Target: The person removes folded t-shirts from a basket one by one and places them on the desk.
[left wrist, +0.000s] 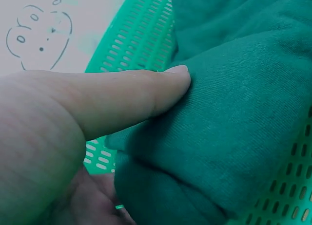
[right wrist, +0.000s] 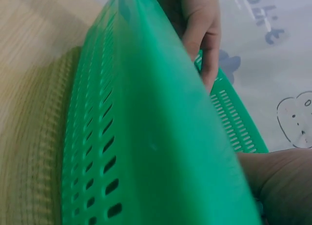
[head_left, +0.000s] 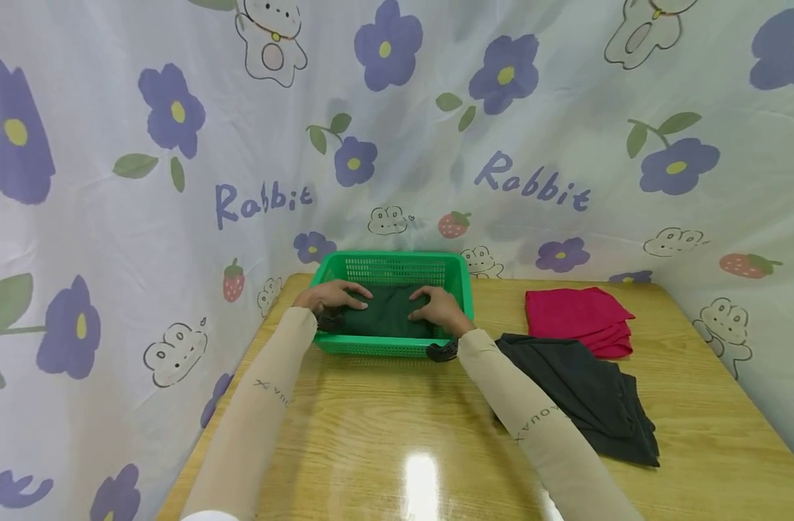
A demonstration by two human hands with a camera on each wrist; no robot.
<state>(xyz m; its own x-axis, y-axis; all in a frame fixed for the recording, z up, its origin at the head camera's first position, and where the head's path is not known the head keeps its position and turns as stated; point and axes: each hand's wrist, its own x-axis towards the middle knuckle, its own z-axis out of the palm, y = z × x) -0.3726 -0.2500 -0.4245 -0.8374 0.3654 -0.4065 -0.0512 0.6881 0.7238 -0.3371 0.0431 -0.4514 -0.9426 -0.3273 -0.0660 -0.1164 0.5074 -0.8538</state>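
A folded dark green cloth [head_left: 389,311] lies inside the green plastic basket [head_left: 386,346] and looks teal in the left wrist view. My left hand [head_left: 334,295] grips its left side. In the left wrist view, the thumb lies on top of the folded cloth [left wrist: 229,103], with other fingers low at its side. My right hand [head_left: 441,310] holds the cloth's right side, thumb and forefinger curved towards each other. The basket wall [right wrist: 161,118] hides most of that hand and its grip in the right wrist view.
To the right on the wooden table [head_left: 364,427] lie a folded red cloth [head_left: 575,315] and a folded dark grey cloth [head_left: 579,391], the grey one partly behind my right forearm. A patterned curtain [head_left: 423,130] hangs behind the table and along its left side.
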